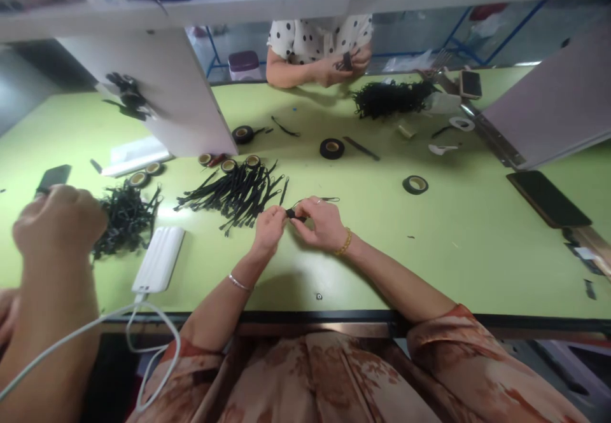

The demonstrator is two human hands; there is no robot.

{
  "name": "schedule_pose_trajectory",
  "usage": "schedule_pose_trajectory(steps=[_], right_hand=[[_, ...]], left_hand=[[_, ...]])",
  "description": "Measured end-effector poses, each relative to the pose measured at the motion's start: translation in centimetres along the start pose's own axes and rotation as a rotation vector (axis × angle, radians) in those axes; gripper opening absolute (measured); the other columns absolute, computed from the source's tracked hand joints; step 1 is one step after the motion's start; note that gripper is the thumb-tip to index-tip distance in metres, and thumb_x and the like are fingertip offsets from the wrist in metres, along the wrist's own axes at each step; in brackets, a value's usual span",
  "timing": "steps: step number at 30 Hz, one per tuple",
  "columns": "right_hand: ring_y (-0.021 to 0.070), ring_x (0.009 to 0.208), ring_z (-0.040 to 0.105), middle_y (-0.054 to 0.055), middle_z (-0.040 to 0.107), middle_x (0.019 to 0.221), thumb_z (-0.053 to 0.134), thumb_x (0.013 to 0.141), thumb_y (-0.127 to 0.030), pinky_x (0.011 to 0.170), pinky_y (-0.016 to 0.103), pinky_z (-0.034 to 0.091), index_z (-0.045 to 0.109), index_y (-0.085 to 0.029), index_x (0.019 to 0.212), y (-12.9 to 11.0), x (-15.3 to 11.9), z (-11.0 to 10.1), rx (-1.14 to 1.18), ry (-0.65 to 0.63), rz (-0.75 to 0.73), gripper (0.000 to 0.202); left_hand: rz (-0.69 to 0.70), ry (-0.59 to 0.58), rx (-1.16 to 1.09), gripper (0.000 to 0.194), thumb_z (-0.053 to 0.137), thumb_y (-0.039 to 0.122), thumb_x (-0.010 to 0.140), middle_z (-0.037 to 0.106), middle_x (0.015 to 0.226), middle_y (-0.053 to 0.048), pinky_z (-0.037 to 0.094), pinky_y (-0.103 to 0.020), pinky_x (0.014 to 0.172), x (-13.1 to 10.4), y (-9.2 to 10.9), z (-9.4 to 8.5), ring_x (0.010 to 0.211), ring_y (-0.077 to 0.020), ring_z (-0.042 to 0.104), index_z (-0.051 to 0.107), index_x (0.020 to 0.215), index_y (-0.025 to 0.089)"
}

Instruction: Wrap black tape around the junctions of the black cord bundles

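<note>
My left hand [271,226] and my right hand [321,222] meet over the green table, fingers pinched on a short black cable [292,214]. Its thin looped end [330,200] sticks out to the right past my right fingers. What each fingertip covers on it is hidden. Just left of my hands lies a spread bundle of short black cables [233,191], with flat ends towards me. Rolls of black tape sit beyond: one roll [332,149] straight ahead and another roll [415,185] to the right.
A white power bank [159,259] with a white cord lies left, near a tangled black cable heap [126,216] and another person's fist [60,219]. Opposite, a person [319,51] handles dark pieces beside a black pile [394,97]. White panels [157,86] stand upright; a phone [548,199] lies right.
</note>
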State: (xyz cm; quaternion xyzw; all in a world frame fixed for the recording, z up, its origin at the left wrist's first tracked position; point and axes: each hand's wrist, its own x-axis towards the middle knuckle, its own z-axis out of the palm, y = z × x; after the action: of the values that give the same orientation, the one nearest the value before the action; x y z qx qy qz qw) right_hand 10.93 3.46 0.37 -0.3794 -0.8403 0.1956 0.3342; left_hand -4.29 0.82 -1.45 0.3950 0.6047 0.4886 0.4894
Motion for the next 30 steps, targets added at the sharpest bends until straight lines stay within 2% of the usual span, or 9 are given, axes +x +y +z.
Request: schedule_pose_trajectory(steps=[2,4,8,12,16,20,22,25,30], right_hand=[[0.0171,0.066,0.051,0.005,0.063,0.074,0.055,0.083,-0.032,0.06,0.03,0.033,0.052,-0.02,0.081,0.5,-0.1,0.0,-0.05,-0.036,-0.032,0.013],[0.0157,0.062,0.05,0.003,0.063,0.074,0.054,0.084,-0.031,0.06,0.029,0.033,0.052,-0.02,0.085,1.0,-0.1,-0.2,-0.033,-0.077,-0.021,0.012],[0.0148,0.063,0.052,0.002,0.063,0.076,0.055,0.082,-0.028,0.061,0.027,0.034,0.05,-0.02,0.089,1.5,-0.2,-0.2,0.019,-0.13,-0.004,0.012],[0.0141,0.062,0.052,0.001,0.062,0.075,0.057,0.082,-0.03,0.061,0.026,0.035,0.05,-0.02,0.089,1.4,0.0,-0.2,0.057,-0.146,0.035,0.014],[0.011,0.053,0.046,-0.002,0.058,0.068,0.06,0.082,-0.033,0.057,0.025,0.033,0.049,-0.02,0.086,0.9,0.3,-0.2,0.116,-0.131,0.122,0.018],[0.0108,0.051,0.044,-0.004,0.054,0.062,0.061,0.081,-0.032,0.055,0.024,0.032,0.048,-0.02,0.083,1.3,0.5,0.1,0.167,-0.121,0.127,0.018],[0.011,0.052,0.045,-0.004,0.053,0.062,0.061,0.082,-0.033,0.055,0.024,0.033,0.048,-0.02,0.082,1.9,0.4,0.5,0.212,-0.109,0.121,0.018],[0.0117,0.055,0.047,-0.002,0.057,0.066,0.059,0.083,-0.029,0.057,0.024,0.034,0.05,-0.02,0.081,2.6,0.2,0.9,0.202,-0.09,0.109,0.013],[0.0135,0.057,0.051,0.0,0.063,0.069,0.059,0.084,-0.027,0.059,0.026,0.035,0.055,-0.02,0.083,1.9,0.1,0.3,0.067,-0.073,0.11,0.009]], left_hand=[[-0.069,-0.074,-0.17,0.021,0.058,0.032,0.078,0.032,0.052,0.009,0.015,-0.021,0.046,0.4,0.0,-0.2,0.045,-0.0057,0.024,0.044,0.068,0.019],[-0.037,-0.156,-0.2,0.026,0.064,0.038,0.077,0.033,0.053,0.009,0.015,-0.02,0.045,0.7,-0.1,-0.6,0.045,-0.0051,0.025,0.046,0.072,0.019],[0.121,-0.206,0.033,0.03,0.064,0.045,0.08,0.04,0.055,0.007,0.023,-0.02,0.048,0.9,-0.5,-1.4,0.049,-0.0065,0.031,0.051,0.076,0.018],[0.235,-0.133,0.245,0.027,0.061,0.041,0.081,0.043,0.057,0.005,0.026,-0.022,0.053,0.5,-0.5,-1.4,0.055,-0.0082,0.035,0.053,0.072,0.017],[0.208,-0.127,0.028,0.026,0.059,0.039,0.082,0.04,0.055,0.006,0.026,-0.023,0.052,0.1,-0.6,-0.5,0.052,-0.0082,0.033,0.05,0.069,0.018],[0.16,-0.168,-0.165,0.027,0.061,0.04,0.079,0.038,0.053,0.007,0.024,-0.023,0.051,0.3,-0.9,-0.3,0.049,-0.0077,0.031,0.048,0.07,0.019],[0.188,-0.203,-0.092,0.028,0.06,0.042,0.082,0.041,0.054,0.006,0.026,-0.022,0.052,0.6,-0.8,-0.6,0.05,-0.0082,0.033,0.048,0.071,0.019],[0.284,-0.211,0.197,0.028,0.055,0.043,0.087,0.05,0.057,0.004,0.031,-0.022,0.055,0.9,-0.6,-1.4,0.053,-0.009,0.039,0.051,0.072,0.019],[0.348,-0.163,0.47,0.022,0.054,0.039,0.087,0.051,0.057,0.005,0.031,-0.022,0.053,0.6,-0.5,-1.7,0.051,-0.0092,0.04,0.054,0.077,0.02]])
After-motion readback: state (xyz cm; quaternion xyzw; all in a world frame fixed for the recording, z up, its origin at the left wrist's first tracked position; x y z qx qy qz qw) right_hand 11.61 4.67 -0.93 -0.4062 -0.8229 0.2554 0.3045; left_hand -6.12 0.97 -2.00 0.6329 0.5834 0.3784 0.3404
